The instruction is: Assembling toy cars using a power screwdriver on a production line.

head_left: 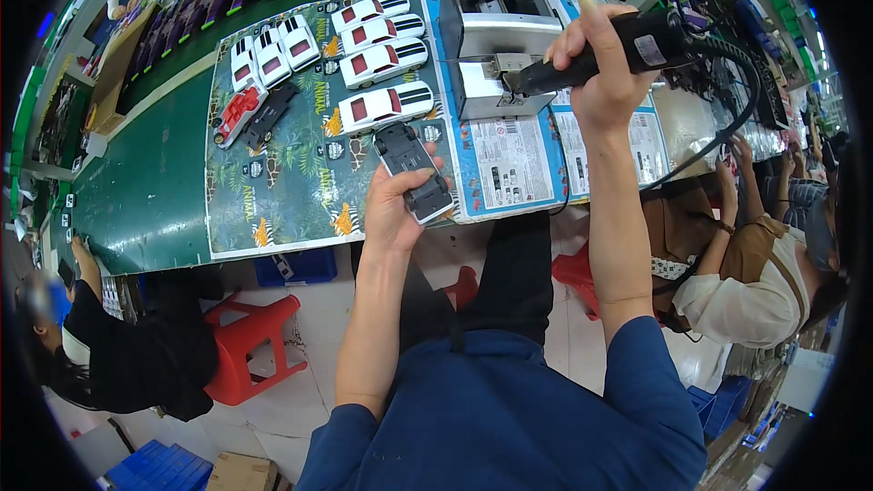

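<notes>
Beyond the left hand (393, 205), closed round a toy car (402, 151) seemingly upturned for access, the right hand (605, 82) clasps a corded tool (647, 41).

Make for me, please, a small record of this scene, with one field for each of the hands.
Left hand: holds an upturned toy car, dark underside showing
Right hand: grips a black handheld tool
Tool tip: at the metal machine; contact unclear
White toy cars: four in a column, three grouped farther left
Near the three: a red piece and a black piece
Under cars: patterned sheet
</notes>
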`<control>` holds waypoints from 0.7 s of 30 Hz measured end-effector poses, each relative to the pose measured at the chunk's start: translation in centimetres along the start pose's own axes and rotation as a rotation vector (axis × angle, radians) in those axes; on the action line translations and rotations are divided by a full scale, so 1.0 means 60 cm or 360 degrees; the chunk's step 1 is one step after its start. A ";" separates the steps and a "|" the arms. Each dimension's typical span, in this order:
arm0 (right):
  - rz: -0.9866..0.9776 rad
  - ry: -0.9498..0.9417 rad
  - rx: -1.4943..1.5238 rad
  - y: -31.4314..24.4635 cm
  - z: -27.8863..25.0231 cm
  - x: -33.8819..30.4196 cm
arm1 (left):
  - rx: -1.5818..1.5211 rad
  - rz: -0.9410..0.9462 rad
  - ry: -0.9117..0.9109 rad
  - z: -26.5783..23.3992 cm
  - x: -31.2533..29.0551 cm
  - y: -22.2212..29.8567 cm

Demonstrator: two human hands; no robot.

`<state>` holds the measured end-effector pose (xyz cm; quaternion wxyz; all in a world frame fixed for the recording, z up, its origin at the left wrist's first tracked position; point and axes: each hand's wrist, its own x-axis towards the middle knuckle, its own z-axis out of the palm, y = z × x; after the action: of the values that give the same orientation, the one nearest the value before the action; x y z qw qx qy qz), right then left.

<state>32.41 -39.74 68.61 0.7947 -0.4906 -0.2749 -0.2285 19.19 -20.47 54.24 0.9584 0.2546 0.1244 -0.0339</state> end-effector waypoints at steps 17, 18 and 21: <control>0.0744 -0.0282 0.0185 -0.046 0.051 -0.066 | -0.0071 0.0024 0.0071 0.015 0.006 0.003; 0.0730 -0.0316 0.0254 -0.056 0.062 -0.087 | -0.0042 0.0027 0.0138 0.027 0.003 0.004; 0.0687 -0.0479 0.0320 -0.055 0.079 -0.125 | -0.0014 0.0039 0.0117 0.019 0.006 0.005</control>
<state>23.74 -36.11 67.58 0.8198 -0.4850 -0.3003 0.0499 19.85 -20.79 55.22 0.9546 0.2529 0.1567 -0.0121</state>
